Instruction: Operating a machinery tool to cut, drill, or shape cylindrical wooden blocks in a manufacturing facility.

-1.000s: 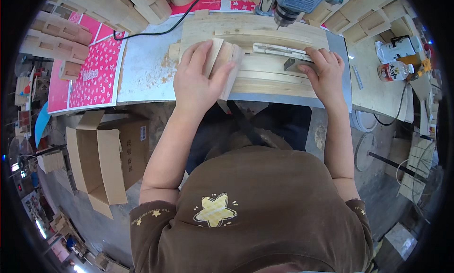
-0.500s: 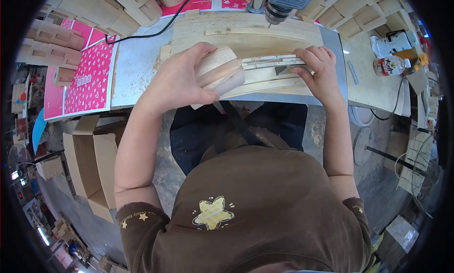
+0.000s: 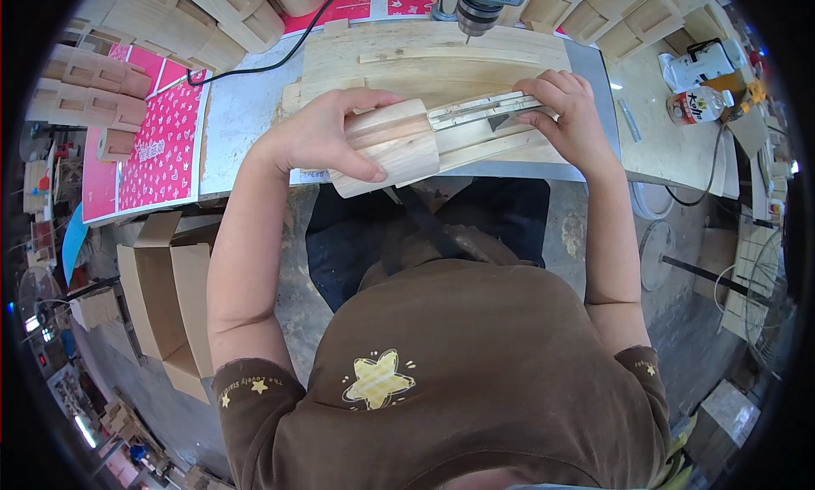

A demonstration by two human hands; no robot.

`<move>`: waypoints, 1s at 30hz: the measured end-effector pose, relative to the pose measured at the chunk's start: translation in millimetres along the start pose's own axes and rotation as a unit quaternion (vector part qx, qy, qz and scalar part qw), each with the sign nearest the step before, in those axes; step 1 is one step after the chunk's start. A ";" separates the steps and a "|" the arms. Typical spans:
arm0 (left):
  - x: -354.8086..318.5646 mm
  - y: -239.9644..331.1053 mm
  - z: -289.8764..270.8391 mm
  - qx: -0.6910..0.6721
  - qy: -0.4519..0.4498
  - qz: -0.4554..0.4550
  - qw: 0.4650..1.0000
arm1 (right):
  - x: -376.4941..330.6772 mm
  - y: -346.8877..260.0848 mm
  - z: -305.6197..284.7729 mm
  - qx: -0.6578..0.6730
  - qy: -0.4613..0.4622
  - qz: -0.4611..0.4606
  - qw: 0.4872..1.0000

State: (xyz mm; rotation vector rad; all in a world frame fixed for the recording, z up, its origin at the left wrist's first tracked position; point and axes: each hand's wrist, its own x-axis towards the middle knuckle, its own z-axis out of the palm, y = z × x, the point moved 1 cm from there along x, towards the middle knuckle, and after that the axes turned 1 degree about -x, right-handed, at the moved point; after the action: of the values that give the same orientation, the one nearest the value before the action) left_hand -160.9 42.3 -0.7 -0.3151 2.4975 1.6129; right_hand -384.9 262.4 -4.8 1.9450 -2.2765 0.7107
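Observation:
My left hand (image 3: pixel 312 135) is wrapped round a pale, rounded wooden block (image 3: pixel 397 144) with a lengthwise groove, fingers on its far side and thumb on top. The block is tilted over the table's front edge. My right hand (image 3: pixel 570 112) pinches the right end of a narrow, layered strip-like piece (image 3: pixel 474 110), whose left end meets the block's right end at the groove. Whether it enters the groove is unclear. A small dark triangular piece (image 3: pixel 498 123) shows beside the strip near my right thumb. Below both lie flat wooden boards (image 3: pixel 373 70).
Above the boards hangs a drill chuck with a bit (image 3: pixel 477 19). Several wooden blocks (image 3: pixel 89 100) are stacked at left and far back. A black cable (image 3: pixel 255 68) crosses the far left. To the right are a marker (image 3: pixel 630 121) and a bottle (image 3: pixel 698 106). An open cardboard box (image 3: pixel 174 295) stands below left.
My left hand has turned the wooden block, so its groove now faces more upward and its near side hangs lower. The strip in my right hand has tilted, its right end higher.

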 end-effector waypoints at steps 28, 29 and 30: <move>36.9 -25.1 101.6 0.097 0.437 0.179 0.876 | 15.9 21.7 15.0 -0.100 0.110 0.110 0.983; 42.0 -26.2 97.8 0.138 0.426 0.129 0.885 | 21.6 26.0 16.2 -0.092 0.107 0.098 0.985; 44.5 -26.1 93.4 0.137 0.426 0.132 0.884 | 22.1 25.1 17.6 -0.094 0.108 0.099 0.985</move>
State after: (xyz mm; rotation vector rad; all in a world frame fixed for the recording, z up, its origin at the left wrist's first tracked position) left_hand -196.0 112.9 -72.6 -0.8273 3.5086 1.3371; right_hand -408.8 237.7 -20.5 1.4981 -2.3252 0.6586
